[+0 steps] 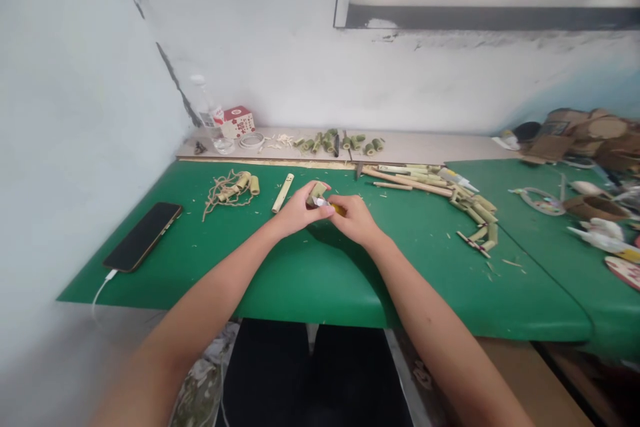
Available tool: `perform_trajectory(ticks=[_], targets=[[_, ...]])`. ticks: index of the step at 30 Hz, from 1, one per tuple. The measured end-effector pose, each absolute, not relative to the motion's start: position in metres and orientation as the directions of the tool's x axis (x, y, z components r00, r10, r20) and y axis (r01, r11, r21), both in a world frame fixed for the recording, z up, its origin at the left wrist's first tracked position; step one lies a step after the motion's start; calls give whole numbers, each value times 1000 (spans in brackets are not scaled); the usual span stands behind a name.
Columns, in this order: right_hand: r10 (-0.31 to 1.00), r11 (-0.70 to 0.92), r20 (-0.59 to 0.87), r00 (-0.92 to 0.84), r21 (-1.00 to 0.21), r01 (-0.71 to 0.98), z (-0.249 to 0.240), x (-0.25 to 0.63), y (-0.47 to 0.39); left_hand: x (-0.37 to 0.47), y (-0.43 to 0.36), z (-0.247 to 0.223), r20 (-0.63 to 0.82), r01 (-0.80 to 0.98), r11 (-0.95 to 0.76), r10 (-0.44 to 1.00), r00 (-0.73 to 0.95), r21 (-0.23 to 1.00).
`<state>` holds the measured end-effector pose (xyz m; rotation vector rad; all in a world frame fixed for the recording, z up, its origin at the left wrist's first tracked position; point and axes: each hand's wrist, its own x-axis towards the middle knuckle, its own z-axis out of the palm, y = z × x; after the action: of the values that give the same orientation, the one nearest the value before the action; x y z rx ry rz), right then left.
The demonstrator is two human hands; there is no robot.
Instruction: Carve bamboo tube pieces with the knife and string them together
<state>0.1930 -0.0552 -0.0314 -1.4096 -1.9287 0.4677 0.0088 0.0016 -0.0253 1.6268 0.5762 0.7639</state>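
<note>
Near the middle of the green table top, my left hand (299, 211) is closed around a short green bamboo tube (317, 193). Its thumb reaches towards the pale end of a small yellow tool (339, 209). My right hand (356, 219) grips that tool, its pale, silvery end against or close to the tube; the blur hides its exact kind. Both hands are together just above the table. Left of them lies a pale bamboo strip (283, 193) with small dark marks.
A phone (143, 237) with a white cable lies left, near bamboo tubes on twine (231, 188). Behind are a bottle (213, 117), a red-white box (239, 123) and cut bamboo pieces (329, 141). Right are a hammer (400, 180), linked bamboo (475, 213) and cardboard (565, 133).
</note>
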Motion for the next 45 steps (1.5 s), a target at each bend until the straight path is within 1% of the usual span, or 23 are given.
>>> perform_trajectory(ticks=[9, 25, 33, 39, 45], targets=[[930, 357, 316, -190, -639, 682, -31, 193, -56, 7, 1, -23, 165, -31, -194, 728, 665, 980], [933, 343, 312, -178, -630, 697, -32, 194, -56, 5, 0, -22, 165, 50, -259, 740, 652, 965], [934, 340, 312, -173, -630, 699, -31, 194, -56, 6, 0, -23, 137, 50, -223, 742, 656, 973], [936, 334, 312, -166, -627, 704, -31, 194, -56, 7, 3, -25, 107, 90, -215, 755, 647, 972], [939, 323, 305, -161, -613, 721, -32, 194, -55, 7, 4, -24, 116, 72, -210, 759, 641, 975]])
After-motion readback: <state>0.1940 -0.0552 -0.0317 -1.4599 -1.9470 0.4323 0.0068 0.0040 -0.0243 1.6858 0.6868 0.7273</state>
